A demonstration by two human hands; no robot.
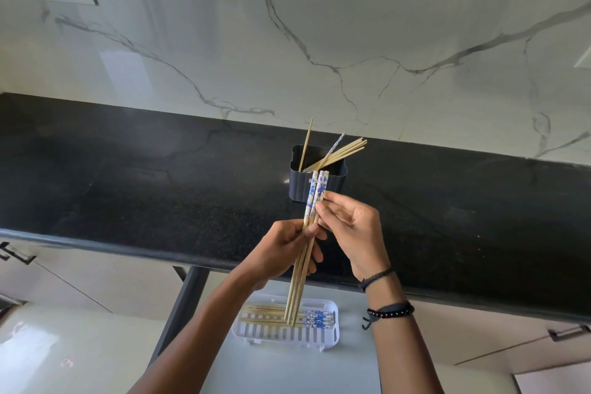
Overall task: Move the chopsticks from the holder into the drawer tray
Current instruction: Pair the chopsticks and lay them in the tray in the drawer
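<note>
A small bundle of bamboo chopsticks with blue-and-white patterned tops [311,217] is held closed in the fingers [307,230] of the left hand [281,253], probably so that the sticks stay together. The fingers [323,205] of the right hand [350,221] are pinched lightly on the patterned tops, apparently to make the ends even. The long axis is nearly upright: tops toward the dark ribbed plastic holder [315,182] on the black granite desk [128,182] beyond the fingers, tips toward the white slotted drawer tray [284,334] below, where more chopsticks lie.

Both hands, left [281,249] and right [348,221], grip a bundle of chopsticks [308,233] above a white tray [332,334]; more stand in the dark holder [319,187] on the table [128,176].
</note>
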